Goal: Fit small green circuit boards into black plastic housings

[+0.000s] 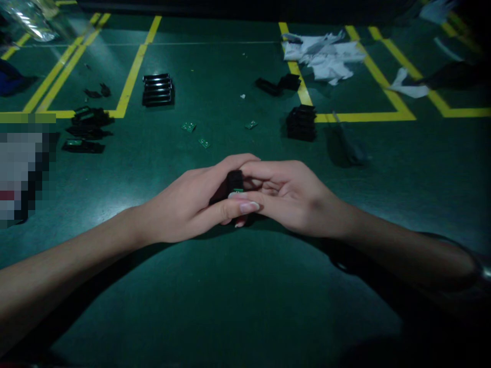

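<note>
Both hands meet over the green mat, closed around one small black plastic part (pixel 235 180) with a green circuit board edge showing at its lower end. My left hand (pixel 192 197) wraps it from the left, its thumb lying across the front. From the other side my right hand (pixel 291 197) grips it, thumb and curled fingers against the part. Most of the part is hidden by the fingers. Just beyond the hands lie small green circuit boards: one (pixel 204 143) nearest, another (pixel 188 126) behind it, and a third (pixel 251 124) to the right.
A neat stack of black parts (pixel 158 90) stands at the back left, with loose black pieces (pixel 86 122) farther left. Another black stack (pixel 301 123) sits to the right. Crumpled white paper (pixel 326 55) and a clear plastic bag (pixel 350 145) lie beyond. Yellow tape (pixel 138 71) marks the green surface.
</note>
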The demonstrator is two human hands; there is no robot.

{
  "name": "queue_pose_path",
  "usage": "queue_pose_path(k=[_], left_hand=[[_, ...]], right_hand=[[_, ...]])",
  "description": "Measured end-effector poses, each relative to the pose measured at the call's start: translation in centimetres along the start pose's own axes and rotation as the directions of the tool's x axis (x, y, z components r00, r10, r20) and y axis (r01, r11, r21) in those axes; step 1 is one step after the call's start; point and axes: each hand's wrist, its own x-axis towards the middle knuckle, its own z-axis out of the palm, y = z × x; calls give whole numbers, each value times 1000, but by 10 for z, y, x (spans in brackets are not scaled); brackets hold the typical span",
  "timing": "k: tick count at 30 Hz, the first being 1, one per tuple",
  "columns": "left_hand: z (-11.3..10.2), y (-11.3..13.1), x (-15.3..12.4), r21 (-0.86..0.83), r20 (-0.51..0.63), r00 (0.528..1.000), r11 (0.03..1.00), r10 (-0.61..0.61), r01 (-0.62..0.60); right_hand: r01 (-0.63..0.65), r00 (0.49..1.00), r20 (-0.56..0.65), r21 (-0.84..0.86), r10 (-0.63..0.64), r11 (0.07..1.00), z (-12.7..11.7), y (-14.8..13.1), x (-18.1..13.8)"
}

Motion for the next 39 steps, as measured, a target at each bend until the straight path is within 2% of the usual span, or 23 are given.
queue_pose_path(k=[7, 11, 14, 17, 19, 26, 32, 39], left_hand=[[0, 1, 0, -8, 7, 1000, 1000, -14, 14], [0, -3, 0, 73, -17, 1000, 997, 10, -9], [1, -4, 0, 191, -112, 991, 980, 74, -52], [1, -3, -1, 290, -242, 952, 950, 190, -115], [1, -2, -2, 312, -299, 931, 943, 209, -112], [2, -4, -1, 434, -297, 907, 888, 299, -151], [3, -6, -2, 398, -288, 913, 903, 290, -161], [5, -6, -3, 453, -280, 913, 879, 298, -148]], right_hand=[[-1, 1000, -4, 4, 1, 1000, 1, -1, 1], [5, 1000, 2, 6, -5, 1000, 3, -3, 1], [-12, 1000, -2, 19, 13, 1000, 2, -4, 2], [-34, 999, 1, 72, 34, 997, 1, -3, 4], [-23, 1000, 11, 125, 21, 992, -1, -2, 6], [-32, 999, 42, 236, 23, 971, -5, 1, 9], [-55, 998, 18, 270, 52, 961, -5, 5, 10], [-90, 996, -1, 229, 92, 969, -5, 6, 8]])
